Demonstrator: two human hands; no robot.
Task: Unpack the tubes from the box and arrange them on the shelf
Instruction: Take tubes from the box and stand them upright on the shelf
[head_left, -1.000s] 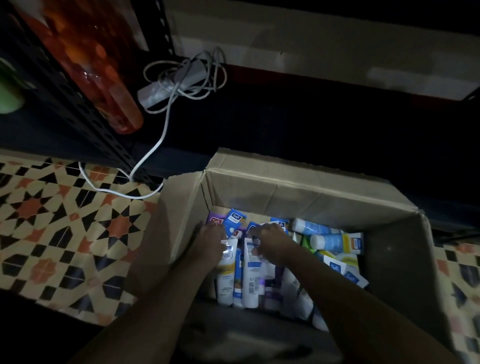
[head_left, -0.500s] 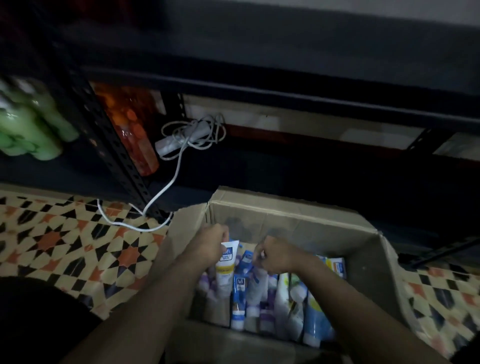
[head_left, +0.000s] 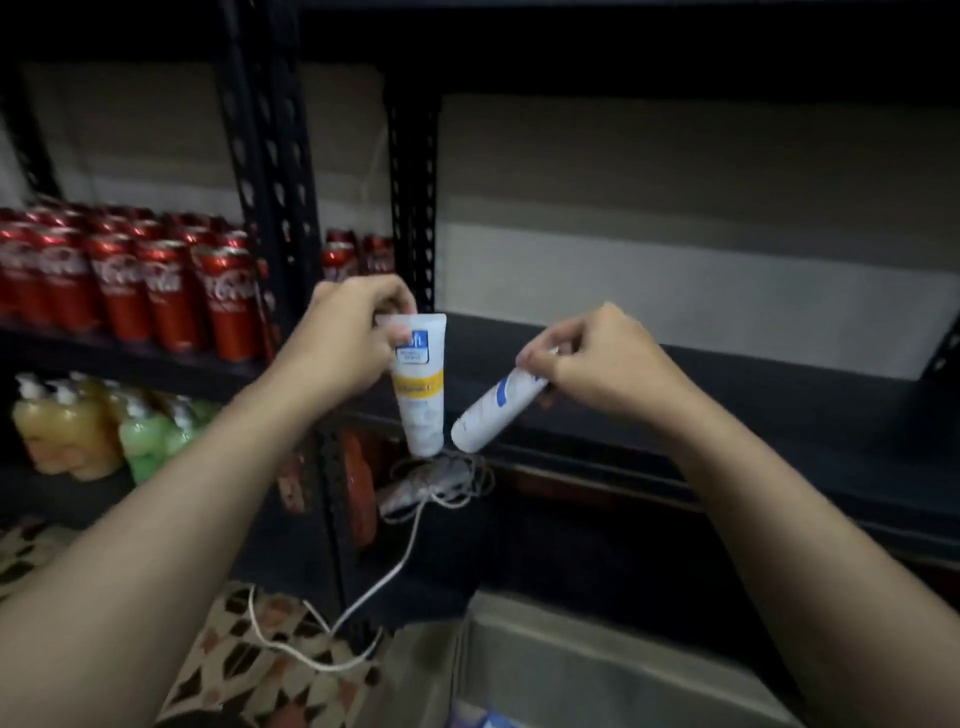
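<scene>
1. Your left hand is up in front of the dark shelf. Its fingers are closed tight on the flat top end of a white tube with a yellow band.
2. That tube hangs almost straight down. Its cap end is at the bottom, in the air, just above a bundle of white cable.
3. Your right hand is also up, a bit lower and to the right. Its fingers are pinched shut on the top end of a white tube with a blue mark.
4. This second tube is tilted. Its low end points down and to the left, very near the bottom of the first tube. You cannot tell if the two tubes touch.
5. Both tubes are in the air in front of the shelf board. Neither one sits on it.
6. The cardboard box is low down, between your arms, with one wall showing. A little blue shows inside at the very bottom edge, too blurry to name.
7. On the left, red soda cans stand in rows on another shelf.
8. Under the cans are pump bottles, some orange and some green.
9. The white cable runs down to the patterned floor and loops there.
</scene>
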